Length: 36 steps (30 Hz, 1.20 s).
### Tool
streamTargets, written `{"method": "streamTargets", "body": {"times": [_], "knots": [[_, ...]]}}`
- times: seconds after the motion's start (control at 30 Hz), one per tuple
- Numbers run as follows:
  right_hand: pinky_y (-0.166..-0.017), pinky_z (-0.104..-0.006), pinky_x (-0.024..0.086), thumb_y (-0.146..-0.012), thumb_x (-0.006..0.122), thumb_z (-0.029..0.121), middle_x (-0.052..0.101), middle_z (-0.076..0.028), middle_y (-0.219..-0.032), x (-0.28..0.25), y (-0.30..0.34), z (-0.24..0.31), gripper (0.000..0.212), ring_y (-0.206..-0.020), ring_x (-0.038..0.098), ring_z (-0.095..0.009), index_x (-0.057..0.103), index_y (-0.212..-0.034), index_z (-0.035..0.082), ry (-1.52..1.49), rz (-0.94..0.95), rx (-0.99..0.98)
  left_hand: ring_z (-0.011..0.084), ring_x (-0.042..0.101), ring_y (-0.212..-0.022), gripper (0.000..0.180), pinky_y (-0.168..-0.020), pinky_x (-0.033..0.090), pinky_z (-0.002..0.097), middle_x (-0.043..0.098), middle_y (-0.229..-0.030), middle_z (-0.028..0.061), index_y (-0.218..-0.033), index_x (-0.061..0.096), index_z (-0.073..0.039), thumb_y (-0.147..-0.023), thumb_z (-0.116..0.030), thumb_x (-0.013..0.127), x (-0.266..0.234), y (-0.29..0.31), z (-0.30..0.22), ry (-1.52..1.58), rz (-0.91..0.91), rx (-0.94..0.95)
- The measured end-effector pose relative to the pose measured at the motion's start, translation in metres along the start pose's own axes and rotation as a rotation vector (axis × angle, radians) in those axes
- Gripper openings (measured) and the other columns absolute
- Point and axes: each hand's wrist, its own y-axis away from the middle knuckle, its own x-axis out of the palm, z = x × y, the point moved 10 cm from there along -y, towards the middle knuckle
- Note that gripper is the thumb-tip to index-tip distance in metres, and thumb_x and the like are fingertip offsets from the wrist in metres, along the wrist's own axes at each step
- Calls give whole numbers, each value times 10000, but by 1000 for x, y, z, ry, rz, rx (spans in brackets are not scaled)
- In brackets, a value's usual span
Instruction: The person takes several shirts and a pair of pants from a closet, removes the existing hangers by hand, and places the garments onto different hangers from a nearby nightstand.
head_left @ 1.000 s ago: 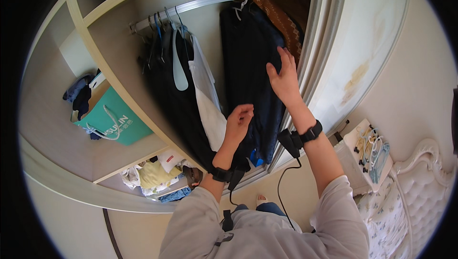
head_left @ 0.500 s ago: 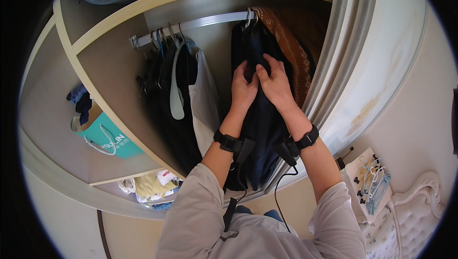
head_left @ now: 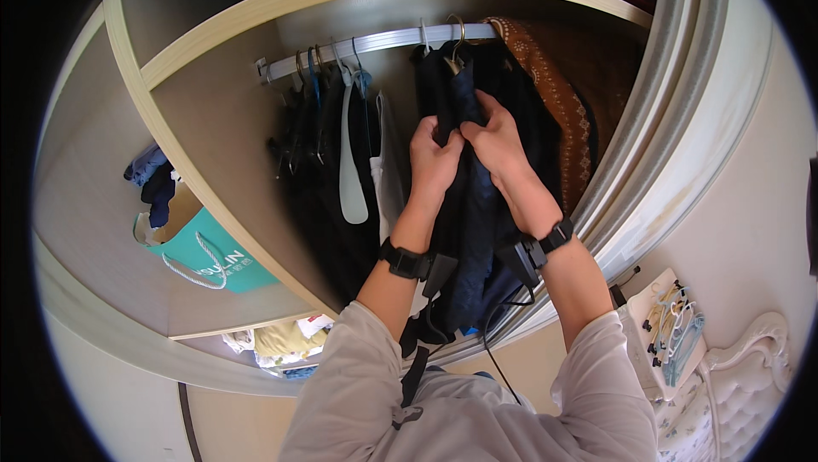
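Both bare forearms (head_left: 385, 296) reach forward from below, angled inward; the left hand (head_left: 434, 160) and right hand (head_left: 498, 149) sit side by side, fingers curled, thumbs nearly meeting between them

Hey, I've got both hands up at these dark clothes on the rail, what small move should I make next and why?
Perhaps ease your right hand slightly rightward, away from your left hand, to part the navy garment from the black garment beside it: your hands are close together there, and the two garments hang tightly side by side.
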Motion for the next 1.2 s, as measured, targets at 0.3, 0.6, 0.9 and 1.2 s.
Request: {"method": "streamTargets", "body": {"times": [0.3,0.6,0.9,1.2], "knots": [[-1022,-272,334,-776,509,-80,519,-140,-1280,-15,95,29,637,-1198,485,-188,334,-1388,-75,-65,100,-61,83,562,-809,228,-733,453,231,620,-929,36,-1062,547,18,-861,-60,621,-18,17,-11,355,71,-50],[-1047,-277,307,-775,488,-87,477,-121,-1337,-60,160,39,678,-1241,444,-174,301,-1424,-40,-66,-12,41,79,517,-841,237,-746,429,227,571,-952,27,-1053,527,12,-843,-54,614,14,5,-19,494,120,-35],[-1041,-275,309,-750,486,-112,478,-130,-1344,-86,247,35,722,-1229,459,-175,302,-1442,-14,-22,-56,137,46,476,-773,129,-718,392,194,560,-876,-17,-987,556,-37,-876,-87,601,36,7,-45,423,210,64],[-1025,-297,349,-716,486,-105,529,-133,-1279,-141,384,45,736,-1172,504,-180,334,-1429,-8,-5,-290,228,77,469,-811,306,-767,414,223,502,-910,12,-1035,448,-23,-809,-5,652,93,209,-62,401,570,10]]}}
